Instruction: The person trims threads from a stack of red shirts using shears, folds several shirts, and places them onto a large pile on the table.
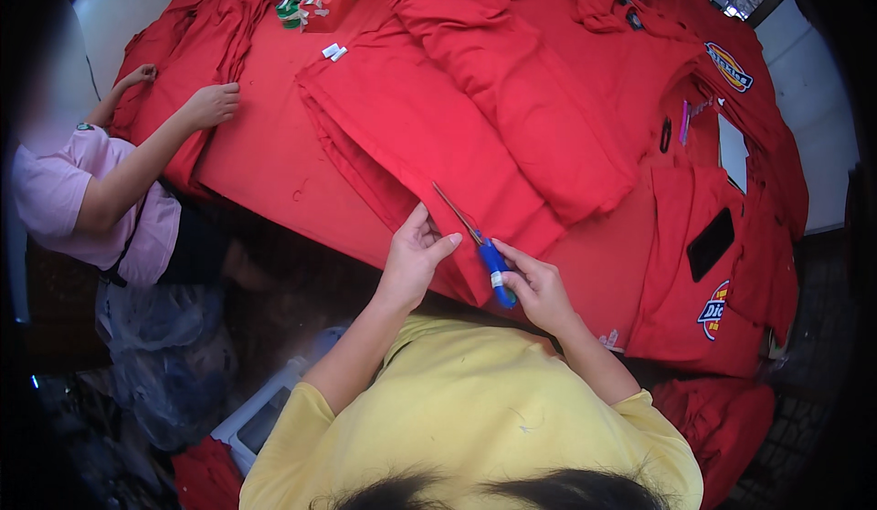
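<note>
Holding blue-handled scissors (491, 256), the right hand (543, 294) partly hides them; left hand (410, 262) beside red cloth (457, 145): grip unclear.

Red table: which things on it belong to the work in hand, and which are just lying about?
In use:
blue-handled cutting tool, in the right hand
red garment, at the left hand

Seemingly lying about:
black phone, off to the right
tape dispenser, farther back

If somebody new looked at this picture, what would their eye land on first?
Probably the red garments spread across the table, filling the middle. Next, the blue-handled scissors in the right hand stand out near the table's front edge. A co-worker in pink also draws notice at the far left.
</note>
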`<state>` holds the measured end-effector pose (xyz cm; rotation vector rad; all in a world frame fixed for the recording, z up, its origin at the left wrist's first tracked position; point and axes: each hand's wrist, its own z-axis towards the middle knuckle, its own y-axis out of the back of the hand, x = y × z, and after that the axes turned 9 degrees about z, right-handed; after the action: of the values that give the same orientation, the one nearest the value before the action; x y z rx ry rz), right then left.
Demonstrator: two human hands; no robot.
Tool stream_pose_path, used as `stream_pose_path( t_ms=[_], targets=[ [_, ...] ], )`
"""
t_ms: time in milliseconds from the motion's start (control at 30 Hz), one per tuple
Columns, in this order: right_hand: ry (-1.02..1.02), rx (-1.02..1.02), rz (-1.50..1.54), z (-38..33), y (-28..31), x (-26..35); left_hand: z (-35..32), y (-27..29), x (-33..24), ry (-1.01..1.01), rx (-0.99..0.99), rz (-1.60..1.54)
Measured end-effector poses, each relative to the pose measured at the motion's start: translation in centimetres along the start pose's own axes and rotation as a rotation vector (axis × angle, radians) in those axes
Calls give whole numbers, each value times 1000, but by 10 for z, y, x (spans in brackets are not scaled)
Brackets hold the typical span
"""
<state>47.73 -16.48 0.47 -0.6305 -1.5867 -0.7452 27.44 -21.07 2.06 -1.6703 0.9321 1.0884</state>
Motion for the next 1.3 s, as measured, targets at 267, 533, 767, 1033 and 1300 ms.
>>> stream_pose_path(
  t_ms=[267,533,767,1033,1300],
  targets=[
    [148,10,-24,12,-8,-7,17,14,-3,-36,-60,-67],
    [-218,55,140,23,-3,4,20,22,-2,40,-33,-141],
    [117,20,92,36,-19,-6,29,30,-9,2,-40,-53],
    [-67,82,-31,51,-11,6,43,35,-15,-18,-110,-264],
    [45,92,78,71,-20,12,43,45,-20,12,-97,-32]
  ],
)
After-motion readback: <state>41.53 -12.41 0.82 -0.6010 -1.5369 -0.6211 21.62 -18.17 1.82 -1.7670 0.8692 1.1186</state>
